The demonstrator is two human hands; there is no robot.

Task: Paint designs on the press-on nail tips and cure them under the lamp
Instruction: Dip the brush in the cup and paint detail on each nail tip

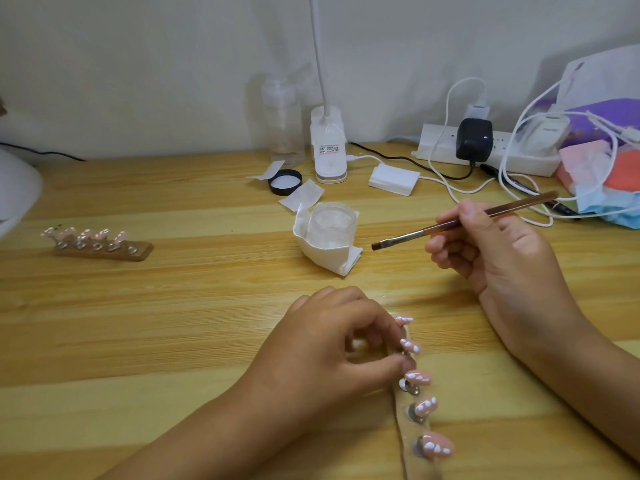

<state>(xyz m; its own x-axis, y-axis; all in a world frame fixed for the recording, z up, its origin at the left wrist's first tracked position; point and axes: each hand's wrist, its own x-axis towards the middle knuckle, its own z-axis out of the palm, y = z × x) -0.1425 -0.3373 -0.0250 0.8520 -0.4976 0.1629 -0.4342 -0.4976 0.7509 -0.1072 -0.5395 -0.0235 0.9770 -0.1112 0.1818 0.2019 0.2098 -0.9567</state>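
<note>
The right hand (491,251) pinches a thin brush (450,221) between thumb and fingers, its bristles in the air near the jar (332,223). The left hand (332,344) holds with curled fingertips the wooden strip (420,441) carrying the nail tips (419,377), which lie just beside those fingertips. This hand should probably press the strip flat while the brush descends slowly.

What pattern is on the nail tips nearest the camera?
Pink almond-shaped nail tips carry white blobs; head view.

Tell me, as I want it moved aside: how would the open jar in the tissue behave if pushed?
The jar looks squat, so it probably slides rather than tips. It is open, so contents might spill. The tissue round it would likely drag along.
</note>
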